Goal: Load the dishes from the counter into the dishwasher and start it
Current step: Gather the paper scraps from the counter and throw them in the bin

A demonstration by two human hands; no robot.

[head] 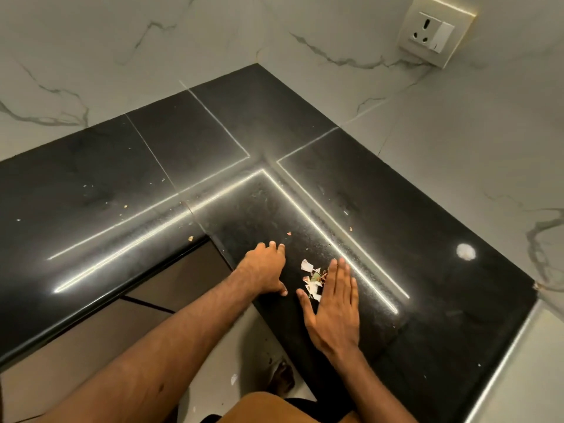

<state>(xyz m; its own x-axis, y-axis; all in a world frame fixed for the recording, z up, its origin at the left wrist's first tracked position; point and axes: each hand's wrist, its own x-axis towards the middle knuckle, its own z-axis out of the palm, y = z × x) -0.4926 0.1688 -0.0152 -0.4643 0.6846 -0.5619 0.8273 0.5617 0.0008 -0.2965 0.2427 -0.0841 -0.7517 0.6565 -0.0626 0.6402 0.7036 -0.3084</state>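
The black stone desk point(183, 141) is wrapping around an inner corner and filling most of the view, with its polished top catching long bright reflections. Marble-patterned wall point(91, 41) is rising behind it on the far and right sides, and a cream socket plate point(432, 33) is sitting on the wall at the far right.

Both hands are resting on the desk close to its near inner corner. The left hand point(265, 270) is lying palm down with its fingers loosely spread, the fingertips touching the stone and the thumb reaching toward the near edge; it is holding nothing. The right hand point(332, 303) is lying with its fingers straight and held together, pointing away, and the thumb spread out to the left; it is also holding nothing.

A small pile of torn scraps point(312, 279), white with bits of red and green, is lying between the two hands, just beside the right hand's index finger and thumb. A few loose crumbs point(191, 238) are lying scattered further left near the desk edge. A round pale spot point(465, 251) is showing on the desk well to the right.

Below the desk edge, a brown cabinet front point(183, 270) and pale floor point(232, 340) are showing, with a bare foot point(283, 380) standing on the floor.
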